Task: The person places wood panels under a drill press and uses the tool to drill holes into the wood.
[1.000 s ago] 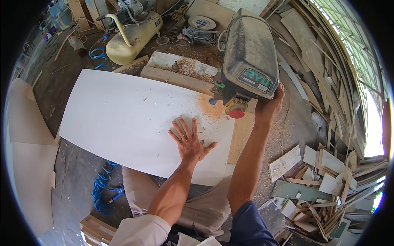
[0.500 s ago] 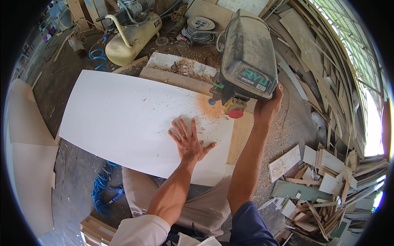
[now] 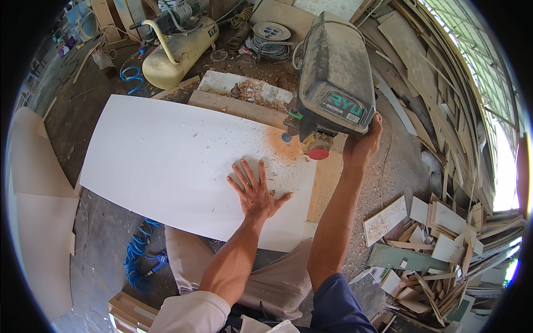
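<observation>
A large white board lies in front of me across the drill press table. My left hand rests flat on it, fingers spread, among scattered chips. Over the board's right end stands a drill press with a dusty dark housing and a red round knob. Just left of its head is a round blue spot, ringed by orange-brown dust on the board. Beside the housing's lower right corner, my right hand is raised with its fingers curled; the housing hides what they grip.
A wooden strip borders the board's right end. Behind stand a cream air compressor and a cable reel. Offcuts pile up at right. A coiled blue air hose lies at lower left, near a large curved panel.
</observation>
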The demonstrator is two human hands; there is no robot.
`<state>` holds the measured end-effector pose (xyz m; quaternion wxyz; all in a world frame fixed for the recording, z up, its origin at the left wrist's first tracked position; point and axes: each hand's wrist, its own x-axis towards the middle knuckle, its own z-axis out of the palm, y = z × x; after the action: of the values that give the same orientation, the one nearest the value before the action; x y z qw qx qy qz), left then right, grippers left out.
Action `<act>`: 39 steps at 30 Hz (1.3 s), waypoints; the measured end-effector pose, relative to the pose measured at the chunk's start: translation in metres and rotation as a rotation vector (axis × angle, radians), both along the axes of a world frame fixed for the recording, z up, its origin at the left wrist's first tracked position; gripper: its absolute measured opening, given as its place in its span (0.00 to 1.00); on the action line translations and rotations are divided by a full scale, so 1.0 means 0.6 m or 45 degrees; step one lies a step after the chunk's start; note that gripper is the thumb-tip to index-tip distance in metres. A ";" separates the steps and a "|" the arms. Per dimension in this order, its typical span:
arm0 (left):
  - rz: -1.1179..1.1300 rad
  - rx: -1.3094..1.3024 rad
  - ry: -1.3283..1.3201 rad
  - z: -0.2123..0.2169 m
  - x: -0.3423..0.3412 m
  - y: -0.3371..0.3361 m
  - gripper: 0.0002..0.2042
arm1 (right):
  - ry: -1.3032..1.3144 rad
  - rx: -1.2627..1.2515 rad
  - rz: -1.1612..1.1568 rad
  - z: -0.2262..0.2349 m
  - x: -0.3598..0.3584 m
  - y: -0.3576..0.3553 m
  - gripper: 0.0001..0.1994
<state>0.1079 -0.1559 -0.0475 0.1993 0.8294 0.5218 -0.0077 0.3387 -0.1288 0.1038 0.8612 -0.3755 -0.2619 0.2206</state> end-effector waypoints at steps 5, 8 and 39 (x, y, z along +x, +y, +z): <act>0.024 0.011 0.011 -0.001 0.001 -0.001 0.66 | -0.022 -0.009 0.015 -0.003 0.001 -0.002 0.09; 0.024 0.007 -0.004 0.000 0.002 -0.001 0.66 | -0.044 0.017 0.002 -0.005 0.001 -0.003 0.09; 0.024 0.015 -0.006 0.001 -0.001 -0.001 0.66 | -0.113 0.078 0.022 -0.019 -0.010 -0.013 0.08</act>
<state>0.1074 -0.1566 -0.0467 0.1955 0.8256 0.5293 -0.0008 0.3326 -0.1369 0.0921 0.8580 -0.3559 -0.3098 0.2030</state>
